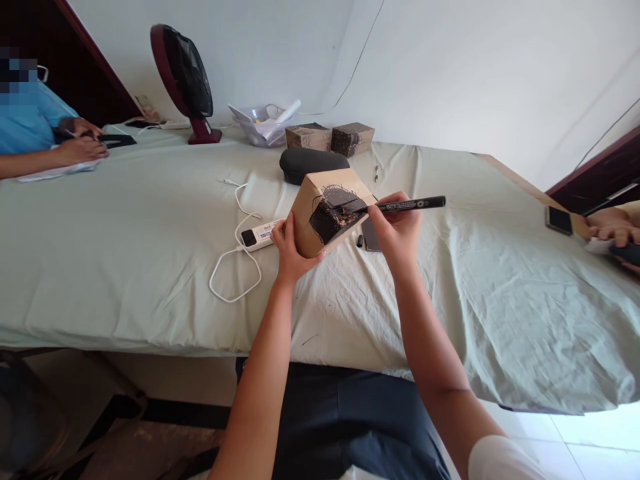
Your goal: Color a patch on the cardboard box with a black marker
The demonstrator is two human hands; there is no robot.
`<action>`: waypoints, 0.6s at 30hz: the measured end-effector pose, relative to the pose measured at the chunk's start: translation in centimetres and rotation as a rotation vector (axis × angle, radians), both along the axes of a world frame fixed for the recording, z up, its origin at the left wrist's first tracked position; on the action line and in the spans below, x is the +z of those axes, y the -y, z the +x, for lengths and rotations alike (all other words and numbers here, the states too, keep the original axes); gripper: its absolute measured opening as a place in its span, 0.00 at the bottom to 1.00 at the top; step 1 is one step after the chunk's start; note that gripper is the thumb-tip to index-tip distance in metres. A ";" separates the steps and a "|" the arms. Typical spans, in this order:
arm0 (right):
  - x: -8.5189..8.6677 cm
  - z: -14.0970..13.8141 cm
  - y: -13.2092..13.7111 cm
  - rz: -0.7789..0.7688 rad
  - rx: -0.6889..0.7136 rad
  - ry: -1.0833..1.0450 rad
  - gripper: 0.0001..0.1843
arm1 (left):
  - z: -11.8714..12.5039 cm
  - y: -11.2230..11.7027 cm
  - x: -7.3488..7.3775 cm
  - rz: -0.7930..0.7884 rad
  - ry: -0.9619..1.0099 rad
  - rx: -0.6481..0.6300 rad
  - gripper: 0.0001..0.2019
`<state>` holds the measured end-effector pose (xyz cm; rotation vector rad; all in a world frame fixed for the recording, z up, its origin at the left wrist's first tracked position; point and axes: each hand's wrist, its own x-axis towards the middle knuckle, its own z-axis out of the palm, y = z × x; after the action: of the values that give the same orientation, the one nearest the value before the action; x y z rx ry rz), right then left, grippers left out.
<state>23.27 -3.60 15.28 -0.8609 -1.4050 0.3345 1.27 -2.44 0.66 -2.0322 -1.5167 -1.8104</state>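
A brown cardboard box (310, 208), partly covered in black ink, is held tilted above the table. My left hand (291, 252) grips it by its left side and lower corner. In my right hand (400, 230) is a black marker (413, 204), pinched between thumb and fingers, its tip end at the inked patch of the box. Below the box, close to my right hand, a small black cap (360, 241) lies beside a dark flat object (371, 237), partly hidden by that hand.
A white power strip (263, 235) with a looping white cable (216, 291) lies left of the box. Behind are a black case (313, 163), two patterned boxes (353, 139), a plastic basket (263, 130) and a fan (185, 73). People sit at both sides; a phone (559, 220) lies right.
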 end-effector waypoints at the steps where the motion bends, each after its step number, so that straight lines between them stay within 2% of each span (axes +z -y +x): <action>1: 0.1 0.1 0.0 -0.019 0.038 -0.016 0.15 | 0.0 0.0 -0.1 0.000 0.003 -0.003 0.67; 5: 0.4 -0.2 0.8 -0.050 0.192 -0.043 0.13 | 0.3 0.0 -0.1 -0.028 0.041 -0.016 0.67; 12: -1.1 -1.7 2.9 0.153 0.202 0.076 0.11 | 0.4 0.2 0.1 -0.118 0.114 -0.024 0.66; 15: -1.8 -2.1 3.0 0.167 0.196 0.131 0.09 | 0.4 0.1 -0.1 -0.102 0.114 -0.036 0.66; 18: -2.2 -2.3 2.8 0.159 0.166 0.096 0.10 | 0.4 0.0 -0.2 -0.096 0.100 -0.035 0.65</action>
<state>20.95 -6.35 13.06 -0.6393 -1.5742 0.3061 1.63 -2.42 0.48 -2.0510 -1.6339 -1.9158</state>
